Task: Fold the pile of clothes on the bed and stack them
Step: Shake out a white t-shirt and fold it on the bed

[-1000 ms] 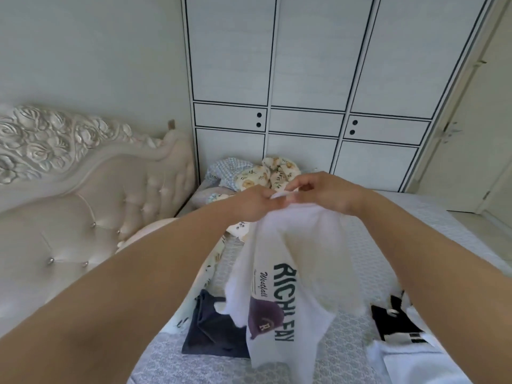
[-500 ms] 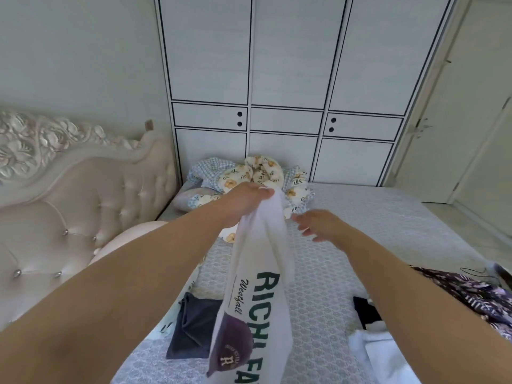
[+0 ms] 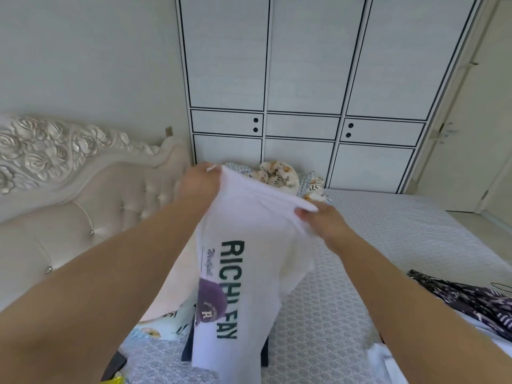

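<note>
While held aloft over the grey quilted bed (image 3: 360, 273) | white printed cotton T-shirt (image 3: 249, 245) is pinched by left hand (image 3: 201, 187) and right hand (image 3: 322, 220) | long axis hangs downward, left grip higher.

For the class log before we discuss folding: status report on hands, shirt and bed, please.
Left hand and right hand both gripping the white T-shirt top edge. Shirt hanging, unfolded, above bed. Dark garment lying beneath it.

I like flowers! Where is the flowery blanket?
In the head view the flowery blanket lies bunched at the far side of the bed, against the wardrobe, just beyond the white T-shirt.
</note>
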